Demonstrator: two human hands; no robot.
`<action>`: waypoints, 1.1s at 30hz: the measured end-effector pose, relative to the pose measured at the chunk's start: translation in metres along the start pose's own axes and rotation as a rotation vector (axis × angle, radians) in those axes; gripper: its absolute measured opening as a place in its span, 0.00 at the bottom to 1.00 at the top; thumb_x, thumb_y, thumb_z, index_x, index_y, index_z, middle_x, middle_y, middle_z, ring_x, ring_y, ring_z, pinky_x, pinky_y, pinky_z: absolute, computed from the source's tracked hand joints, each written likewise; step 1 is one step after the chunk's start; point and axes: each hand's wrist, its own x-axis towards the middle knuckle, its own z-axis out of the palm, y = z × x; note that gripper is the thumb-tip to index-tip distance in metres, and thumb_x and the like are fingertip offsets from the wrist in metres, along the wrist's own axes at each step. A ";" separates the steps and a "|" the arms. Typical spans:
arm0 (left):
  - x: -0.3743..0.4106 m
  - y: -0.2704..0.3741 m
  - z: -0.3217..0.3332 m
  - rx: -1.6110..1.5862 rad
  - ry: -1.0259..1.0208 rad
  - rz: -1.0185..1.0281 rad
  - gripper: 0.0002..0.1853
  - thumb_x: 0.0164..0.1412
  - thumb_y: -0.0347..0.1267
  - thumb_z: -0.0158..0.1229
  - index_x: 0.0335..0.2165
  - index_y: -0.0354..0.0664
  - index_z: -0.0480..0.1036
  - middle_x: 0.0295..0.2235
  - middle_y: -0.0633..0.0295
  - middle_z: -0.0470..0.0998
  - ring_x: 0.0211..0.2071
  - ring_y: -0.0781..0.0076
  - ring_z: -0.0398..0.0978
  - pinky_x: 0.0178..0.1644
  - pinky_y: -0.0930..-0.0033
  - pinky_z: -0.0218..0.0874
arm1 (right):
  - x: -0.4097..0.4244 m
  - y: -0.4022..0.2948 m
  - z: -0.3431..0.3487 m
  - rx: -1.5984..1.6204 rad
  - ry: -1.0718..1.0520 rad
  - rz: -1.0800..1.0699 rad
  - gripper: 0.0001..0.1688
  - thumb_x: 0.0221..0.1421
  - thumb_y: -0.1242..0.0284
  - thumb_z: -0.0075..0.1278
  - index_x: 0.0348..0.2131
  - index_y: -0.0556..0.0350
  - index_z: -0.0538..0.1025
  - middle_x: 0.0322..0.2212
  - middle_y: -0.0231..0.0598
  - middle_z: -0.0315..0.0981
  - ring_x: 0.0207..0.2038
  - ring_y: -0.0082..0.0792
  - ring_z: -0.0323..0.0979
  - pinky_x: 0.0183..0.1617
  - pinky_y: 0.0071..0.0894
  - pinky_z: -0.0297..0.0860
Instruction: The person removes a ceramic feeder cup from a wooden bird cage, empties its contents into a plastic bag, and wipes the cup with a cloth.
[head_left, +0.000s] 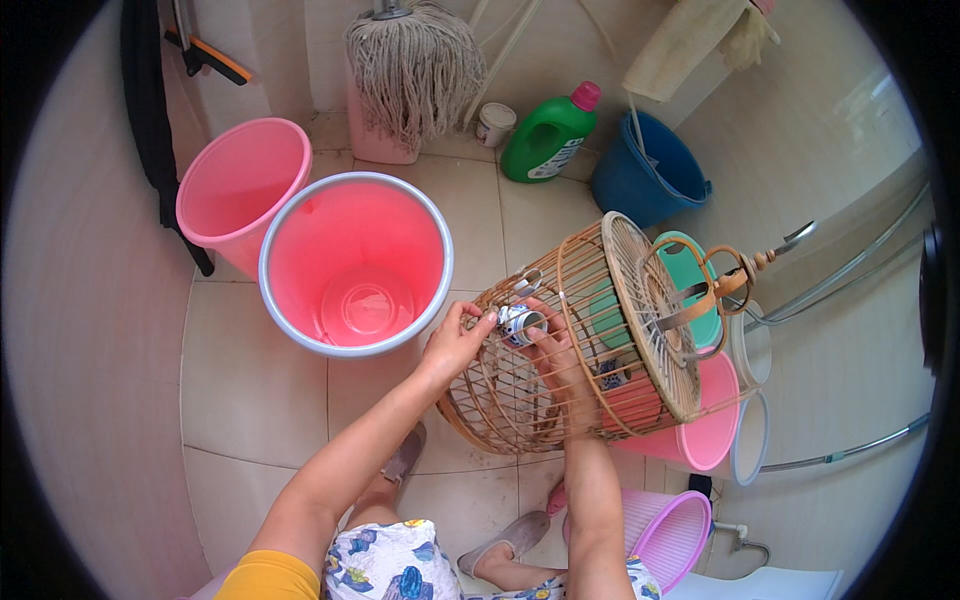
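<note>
A bamboo birdcage (574, 259) lies tilted on its side before me, its domed top and metal hook pointing right. A small blue-and-white porcelain cup (517, 324) sits at the bars, its mouth facing right. My right hand (553, 349) reaches in among the bars, thumb and fingers around the cup. On the outer side, my left hand (455, 337) pinches at the bars beside the cup's left end; the exact contact is too small to tell. A white ring-like fitting (528, 283) is on the bars above, and another patterned cup (613, 373) shows inside the cage, lower right.
A large pink bucket (356, 262) with a grey rim stands left of the cage, before another pink bucket (244, 180). Behind are a string mop (416, 67), a green detergent bottle (547, 139) and a blue bucket (649, 172). A pink basin (712, 412) and purple basket (675, 532) stand right.
</note>
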 end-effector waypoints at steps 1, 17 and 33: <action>-0.001 0.003 0.000 0.006 -0.009 -0.016 0.21 0.60 0.46 0.58 0.44 0.43 0.64 0.21 0.69 0.69 0.21 0.81 0.66 0.28 0.75 0.58 | 0.000 0.001 -0.001 0.005 -0.002 -0.016 0.27 0.56 0.76 0.52 0.55 0.61 0.65 0.46 0.43 0.70 0.46 0.33 0.73 0.49 0.34 0.75; -0.004 0.009 -0.009 0.101 -0.097 0.013 0.24 0.59 0.45 0.60 0.46 0.44 0.64 0.18 0.70 0.68 0.20 0.84 0.65 0.23 0.77 0.52 | 0.009 0.006 -0.001 -0.015 0.082 -0.009 0.29 0.58 0.65 0.51 0.55 0.61 0.66 0.45 0.41 0.70 0.42 0.32 0.75 0.36 0.32 0.81; -0.017 0.019 -0.003 0.159 0.023 0.509 0.18 0.51 0.28 0.66 0.41 0.36 0.72 0.39 0.55 0.73 0.38 0.66 0.75 0.45 0.64 0.69 | 0.007 -0.003 -0.009 -0.292 0.043 0.070 0.29 0.58 0.61 0.51 0.53 0.59 0.70 0.44 0.38 0.74 0.39 0.28 0.76 0.33 0.26 0.79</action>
